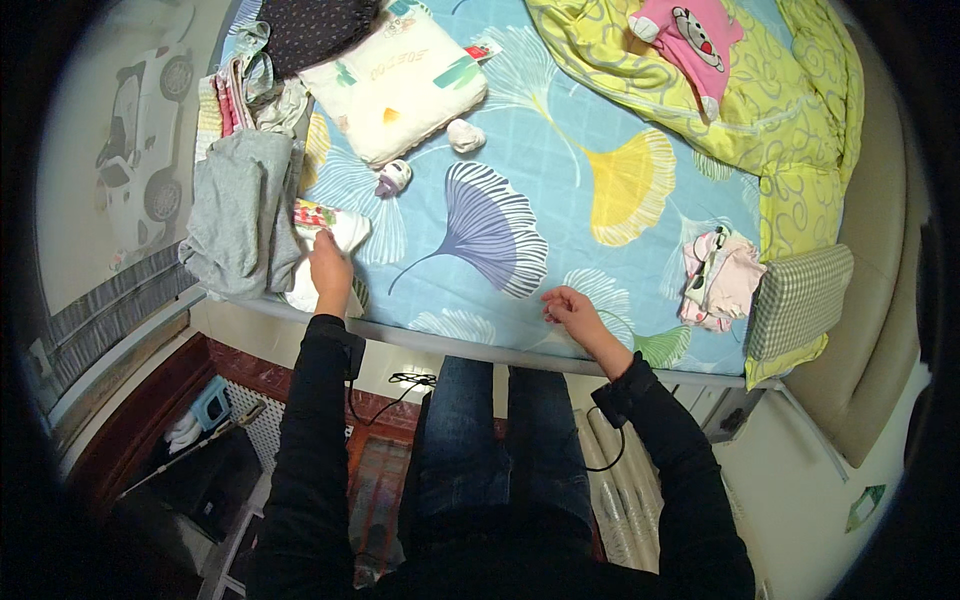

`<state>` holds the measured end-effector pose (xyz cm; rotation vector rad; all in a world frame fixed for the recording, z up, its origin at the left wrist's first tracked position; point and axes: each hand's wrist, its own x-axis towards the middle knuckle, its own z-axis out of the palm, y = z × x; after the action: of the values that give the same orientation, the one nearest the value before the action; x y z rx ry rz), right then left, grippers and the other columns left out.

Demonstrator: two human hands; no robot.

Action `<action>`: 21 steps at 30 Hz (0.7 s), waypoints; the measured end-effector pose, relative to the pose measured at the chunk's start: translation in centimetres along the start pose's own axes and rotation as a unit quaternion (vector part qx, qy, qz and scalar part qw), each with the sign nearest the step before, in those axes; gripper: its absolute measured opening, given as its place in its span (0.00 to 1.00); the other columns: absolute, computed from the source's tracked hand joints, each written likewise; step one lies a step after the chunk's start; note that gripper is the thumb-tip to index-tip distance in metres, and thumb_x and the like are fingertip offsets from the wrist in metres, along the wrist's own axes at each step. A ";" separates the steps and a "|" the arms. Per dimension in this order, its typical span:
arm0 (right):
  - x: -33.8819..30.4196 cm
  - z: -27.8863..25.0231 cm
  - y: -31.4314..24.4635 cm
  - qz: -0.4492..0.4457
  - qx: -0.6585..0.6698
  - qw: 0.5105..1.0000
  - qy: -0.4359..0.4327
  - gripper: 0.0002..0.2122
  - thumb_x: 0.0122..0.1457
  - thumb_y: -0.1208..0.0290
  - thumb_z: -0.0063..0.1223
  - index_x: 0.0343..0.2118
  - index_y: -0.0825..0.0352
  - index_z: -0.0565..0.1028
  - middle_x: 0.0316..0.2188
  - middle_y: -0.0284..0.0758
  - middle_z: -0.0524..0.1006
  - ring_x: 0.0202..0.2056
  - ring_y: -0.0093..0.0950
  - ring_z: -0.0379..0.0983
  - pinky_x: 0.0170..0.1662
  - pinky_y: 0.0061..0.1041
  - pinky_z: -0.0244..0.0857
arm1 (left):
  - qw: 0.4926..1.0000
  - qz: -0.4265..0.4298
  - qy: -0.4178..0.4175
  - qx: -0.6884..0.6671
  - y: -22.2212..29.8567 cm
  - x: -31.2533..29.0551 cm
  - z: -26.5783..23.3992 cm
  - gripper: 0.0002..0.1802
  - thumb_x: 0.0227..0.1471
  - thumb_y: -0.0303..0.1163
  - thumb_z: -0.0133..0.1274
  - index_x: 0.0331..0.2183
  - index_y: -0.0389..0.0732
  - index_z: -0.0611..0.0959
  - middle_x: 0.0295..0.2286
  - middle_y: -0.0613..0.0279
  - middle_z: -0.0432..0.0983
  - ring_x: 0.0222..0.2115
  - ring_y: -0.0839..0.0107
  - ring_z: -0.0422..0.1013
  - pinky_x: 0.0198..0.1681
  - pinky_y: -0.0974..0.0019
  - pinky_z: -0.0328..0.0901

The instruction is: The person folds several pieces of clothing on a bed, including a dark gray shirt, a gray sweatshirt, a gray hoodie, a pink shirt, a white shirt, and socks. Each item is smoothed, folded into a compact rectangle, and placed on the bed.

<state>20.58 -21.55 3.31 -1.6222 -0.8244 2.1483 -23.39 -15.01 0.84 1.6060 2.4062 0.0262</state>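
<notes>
Nearest the camera, a person in dark jeans and black sleeves stands at the near edge of a bed covered by a light blue sheet printed with big fan-shaped leaves (pixel 560 150). The right hand (pixel 568 306) rests on the sheet near that edge, fingers loosely curled, holding nothing. Over on the left, the left hand (pixel 329 270) is laid on a small folded white garment with a colourful print (pixel 335 232), fingers closed at its top edge; whether it pinches the cloth or only presses it, I cannot tell. That garment lies at the near left corner of the bed, touching a stack of folded grey clothes (pixel 240 212) just to its left.

Near right, a small pink and white bundle of baby clothes (pixel 720 278) sits beside a green checked cushion (pixel 796 300). Farther in, a little rolled sock pair (pixel 393 178) and a small white sock (pixel 465 135) lie just in front of a white pillow with pastel prints (pixel 395 82). At the far right, a yellow-green patterned quilt (pixel 790 110) is heaped, with a pink garment bearing a cartoon face (pixel 692 40) on top.
</notes>
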 end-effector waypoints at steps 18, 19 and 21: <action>-5.4 2.1 -8.5 -0.240 -0.213 0.947 0.009 0.03 0.53 0.79 0.52 0.30 0.70 0.71 0.23 0.32 0.70 0.26 0.21 0.66 0.31 0.21 0.61 | 0.340 -0.333 -0.462 -0.749 20.6 -11.0 -5.6 0.25 0.55 0.43 0.47 0.46 0.33 0.72 0.40 0.51 0.73 0.38 0.62 0.73 0.40 0.60 0.69; -5.9 1.5 -8.4 -0.252 -0.214 0.944 0.020 0.02 0.53 0.79 0.52 0.30 0.70 0.71 0.23 0.32 0.70 0.26 0.21 0.66 0.31 0.21 0.61 | 0.333 -0.339 -0.467 -0.746 20.2 -11.1 -4.8 0.25 0.56 0.44 0.46 0.47 0.33 0.72 0.41 0.51 0.74 0.38 0.63 0.73 0.40 0.61 0.69; -6.6 0.1 -7.8 -0.295 -0.225 0.928 0.039 0.02 0.54 0.79 0.51 0.29 0.69 0.71 0.22 0.32 0.70 0.26 0.21 0.66 0.30 0.20 0.60 | 0.440 -0.306 -0.452 -0.713 18.7 -11.3 -3.3 0.24 0.58 0.42 0.43 0.47 0.32 0.71 0.39 0.52 0.74 0.37 0.63 0.73 0.41 0.63 0.68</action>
<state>21.85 -19.27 13.19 -1.3797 -1.6241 1.5301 -3.00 -17.58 9.05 -0.2008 0.9975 0.6505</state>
